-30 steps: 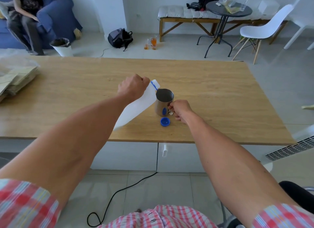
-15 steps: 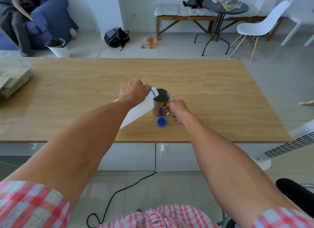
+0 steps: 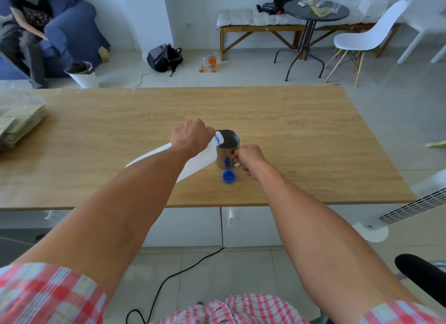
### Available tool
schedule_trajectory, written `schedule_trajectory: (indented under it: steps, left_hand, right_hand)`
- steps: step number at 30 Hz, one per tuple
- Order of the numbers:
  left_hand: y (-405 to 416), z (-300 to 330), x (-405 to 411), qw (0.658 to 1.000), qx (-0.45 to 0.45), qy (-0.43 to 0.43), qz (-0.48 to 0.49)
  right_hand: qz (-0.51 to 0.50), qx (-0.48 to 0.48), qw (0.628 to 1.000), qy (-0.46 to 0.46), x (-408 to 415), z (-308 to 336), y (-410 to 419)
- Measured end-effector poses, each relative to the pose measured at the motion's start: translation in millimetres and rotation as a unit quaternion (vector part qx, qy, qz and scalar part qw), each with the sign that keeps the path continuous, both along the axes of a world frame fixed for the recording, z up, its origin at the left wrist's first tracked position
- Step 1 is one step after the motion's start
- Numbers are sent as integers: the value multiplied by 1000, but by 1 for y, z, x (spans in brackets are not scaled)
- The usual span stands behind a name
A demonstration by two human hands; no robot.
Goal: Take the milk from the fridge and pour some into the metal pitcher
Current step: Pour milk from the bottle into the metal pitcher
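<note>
Clearly the pour is under way. From the head view, the left hand [image 3: 191, 136] is wrapped round the upper part of the white milk bottle [image 3: 193, 162], tipping it steeply so its blue-ringed mouth sits right over the rim of the metal pitcher [image 3: 228, 149]. The right hand [image 3: 248, 158] has its fingers curled on the pitcher's handle, steadying it on the wooden table [image 3: 301, 135]. The blue cap [image 3: 228, 176] lies on the table just in front of the pitcher. Whether milk is flowing I can't tell. Next, I'd judge, comes holding the tilt, then righting the bottle before the pitcher overfills.
</note>
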State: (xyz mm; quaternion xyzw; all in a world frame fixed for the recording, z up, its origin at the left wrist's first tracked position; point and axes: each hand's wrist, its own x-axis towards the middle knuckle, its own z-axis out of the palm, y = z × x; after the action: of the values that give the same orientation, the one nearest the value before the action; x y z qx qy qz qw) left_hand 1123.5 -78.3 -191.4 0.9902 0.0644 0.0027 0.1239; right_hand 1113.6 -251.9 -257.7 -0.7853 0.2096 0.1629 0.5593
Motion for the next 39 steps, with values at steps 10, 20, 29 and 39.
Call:
schedule_trajectory:
  steps: [10, 20, 29, 39]
  left_hand:
    - [0, 9, 3, 999, 29, 17, -21]
    - [-7, 15, 7, 998, 41, 28, -27]
    - [-7, 17, 7, 998, 41, 34, -36]
    - [-7, 17, 9, 998, 47, 39, -27]
  right_hand:
    - [3, 1, 1000, 17, 0, 4, 1]
    - [-18, 3, 999, 31, 5, 0, 5]
    - [-20, 6, 999, 31, 4, 1, 4]
    - [-16, 5, 999, 42, 4, 3, 3]
